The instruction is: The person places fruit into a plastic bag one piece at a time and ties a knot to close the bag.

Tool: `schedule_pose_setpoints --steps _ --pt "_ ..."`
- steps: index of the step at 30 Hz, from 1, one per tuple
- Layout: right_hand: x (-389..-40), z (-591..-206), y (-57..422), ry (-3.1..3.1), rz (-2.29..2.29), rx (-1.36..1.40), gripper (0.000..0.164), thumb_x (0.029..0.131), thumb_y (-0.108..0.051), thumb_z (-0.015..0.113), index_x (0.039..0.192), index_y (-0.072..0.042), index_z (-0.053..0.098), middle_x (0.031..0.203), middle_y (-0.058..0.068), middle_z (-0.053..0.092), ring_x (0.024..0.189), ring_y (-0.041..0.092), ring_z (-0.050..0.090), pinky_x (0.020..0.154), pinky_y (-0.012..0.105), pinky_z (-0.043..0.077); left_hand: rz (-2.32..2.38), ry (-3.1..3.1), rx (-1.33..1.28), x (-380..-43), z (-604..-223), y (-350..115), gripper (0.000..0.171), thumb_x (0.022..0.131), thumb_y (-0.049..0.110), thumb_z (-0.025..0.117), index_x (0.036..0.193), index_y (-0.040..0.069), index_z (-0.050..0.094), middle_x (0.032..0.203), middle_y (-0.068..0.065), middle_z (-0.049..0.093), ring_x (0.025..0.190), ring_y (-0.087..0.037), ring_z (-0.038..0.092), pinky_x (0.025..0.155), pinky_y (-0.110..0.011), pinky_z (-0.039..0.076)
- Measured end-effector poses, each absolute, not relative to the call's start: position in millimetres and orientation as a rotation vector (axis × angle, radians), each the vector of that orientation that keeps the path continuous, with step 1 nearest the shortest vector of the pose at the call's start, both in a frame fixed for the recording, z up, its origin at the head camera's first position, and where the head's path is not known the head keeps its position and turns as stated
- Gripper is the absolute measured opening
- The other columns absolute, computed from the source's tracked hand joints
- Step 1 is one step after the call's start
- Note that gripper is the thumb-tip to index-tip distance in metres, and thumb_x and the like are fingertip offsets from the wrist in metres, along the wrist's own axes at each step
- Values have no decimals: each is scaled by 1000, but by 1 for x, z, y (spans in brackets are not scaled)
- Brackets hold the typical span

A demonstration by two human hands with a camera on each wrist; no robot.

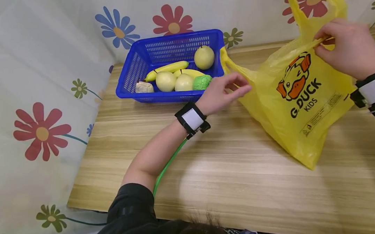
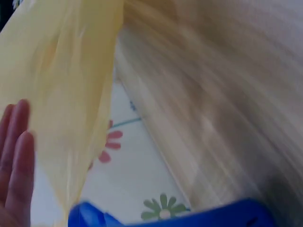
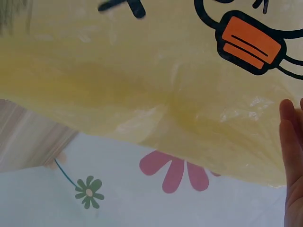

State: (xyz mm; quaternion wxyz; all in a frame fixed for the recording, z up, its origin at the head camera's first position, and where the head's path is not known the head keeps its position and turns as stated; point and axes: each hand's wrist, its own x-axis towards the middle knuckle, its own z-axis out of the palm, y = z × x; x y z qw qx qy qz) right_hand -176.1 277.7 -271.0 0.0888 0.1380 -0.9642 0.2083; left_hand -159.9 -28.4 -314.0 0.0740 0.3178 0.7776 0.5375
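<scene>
A yellow plastic bag (image 1: pixel 304 101) printed with a cartoon duck hangs at the right of the head view, its lower corner near the tabletop. My right hand (image 1: pixel 350 47) pinches the bag's upper edge between thumb and fingers. Beside the bag's left side is my left hand (image 1: pixel 224 90), its fingers loosely bent with a gap between thumb and fingers. In the left wrist view the left fingers (image 2: pixel 21 165) look nearly straight beside the bag film (image 2: pixel 75 94). One bag handle (image 1: pixel 226 61) stands against the right end of a blue basket (image 1: pixel 166 98).
Inside the basket lie several pears (image 1: pixel 204 57), bananas (image 1: pixel 167 70), a green wrinkled ball (image 1: pixel 202 82) and a beige lump (image 1: pixel 144 87). The wooden table (image 1: pixel 235 175) meets a flower-printed curtain (image 1: pixel 56 90) at the back and left. A green cable (image 1: pixel 169 163) runs from the left wrist.
</scene>
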Motion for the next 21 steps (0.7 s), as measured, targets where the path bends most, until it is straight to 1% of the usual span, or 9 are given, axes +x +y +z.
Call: schedule_pose_setpoints --steps 3,6,7,9,10,12,14,19,21 --pt "-174 -270 282 -2840 598 440 19 90 8 55 108 15 51 112 33 47 102 52 48 89 62 43 1877 2358 916 -168 -301 -43 16 98 9 59 87 -3 63 76 -10 64 65 -21 61 62 -33 52" --pt "-170 -269 286 -2775 601 516 17 87 9 59 104 13 54 110 29 51 100 48 52 100 35 43 1975 2396 885 -181 -285 -53 19 98 7 58 84 -5 61 72 -12 63 61 -24 59 61 -37 53" --pt "-169 -268 286 -2748 613 541 17 86 10 60 103 12 55 109 27 53 100 42 53 101 26 40 1944 2423 882 -185 -281 -55 19 98 9 58 86 -5 62 74 -11 64 63 -23 60 64 -37 54" --pt "-165 -266 287 -2691 656 594 17 83 14 63 99 13 57 108 25 55 101 20 56 98 12 32 1835 2436 863 -195 -274 -55 17 98 13 59 93 -2 64 81 -9 65 71 -21 62 71 -34 53" --pt "-163 -264 288 -2670 679 615 17 82 16 63 98 13 57 108 24 56 100 9 53 95 6 29 1760 2441 871 -199 -271 -55 17 98 15 59 97 -1 64 85 -9 66 75 -21 62 75 -33 52" --pt "-160 -262 287 -2633 716 646 18 79 20 65 93 13 58 106 22 58 96 -9 42 94 6 30 1600 2441 861 -206 -267 -51 19 99 19 59 104 2 63 91 -6 65 82 -18 62 79 -29 49" --pt "-157 -260 286 -2625 738 671 19 76 22 66 91 13 59 106 21 59 94 -18 33 94 6 31 1469 2407 843 -210 -265 -46 21 99 22 58 110 4 62 97 -5 64 87 -17 61 79 -27 47" --pt "-153 -258 279 -2607 731 731 19 75 21 68 89 10 62 105 20 62 96 -13 37 92 4 30 1269 2290 834 -207 -273 -24 26 101 27 53 116 8 62 105 -4 63 92 -16 62 76 -29 46" --pt "-153 -258 274 -2578 738 756 18 73 21 69 86 9 64 102 13 63 96 -13 38 89 2 31 1212 2251 844 -204 -278 -13 26 101 30 53 114 10 63 103 -4 64 91 -16 63 76 -28 47"
